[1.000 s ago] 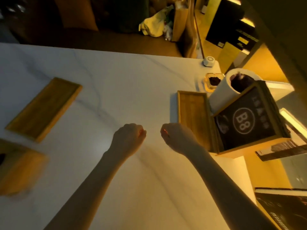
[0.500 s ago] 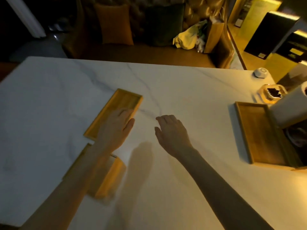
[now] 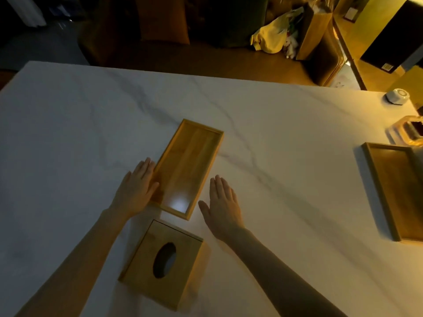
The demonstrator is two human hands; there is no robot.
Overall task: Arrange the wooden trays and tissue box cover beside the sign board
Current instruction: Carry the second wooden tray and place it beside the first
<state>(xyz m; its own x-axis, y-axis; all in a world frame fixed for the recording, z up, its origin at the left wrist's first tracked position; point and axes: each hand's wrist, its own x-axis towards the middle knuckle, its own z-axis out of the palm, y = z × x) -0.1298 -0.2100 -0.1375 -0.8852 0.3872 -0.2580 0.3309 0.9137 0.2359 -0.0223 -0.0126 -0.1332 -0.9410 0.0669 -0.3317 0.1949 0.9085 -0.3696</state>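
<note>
A long wooden tray [image 3: 186, 168] lies tilted in the middle of the white marble table [image 3: 286, 138]. My left hand [image 3: 137, 191] lies flat against the tray's left edge, fingers apart, touching its rim. My right hand [image 3: 223, 204] is open and flat just right of the tray, a small gap away. A wooden tissue box cover [image 3: 163, 261] with an oval slot stands just below the tray, between my forearms. A second wooden tray [image 3: 398, 191] lies at the right edge. The sign board is out of view.
A white round device [image 3: 397, 96] and a small glass dish [image 3: 409, 131] with something dark in it sit at the table's far right. Beyond the far edge are a dark sofa, a yellow cloth [image 3: 271, 38] and a paper bag [image 3: 313, 30].
The view has swung left, away from the sign board. Both hands went from fists to flat and open and moved to either side of the middle tray.
</note>
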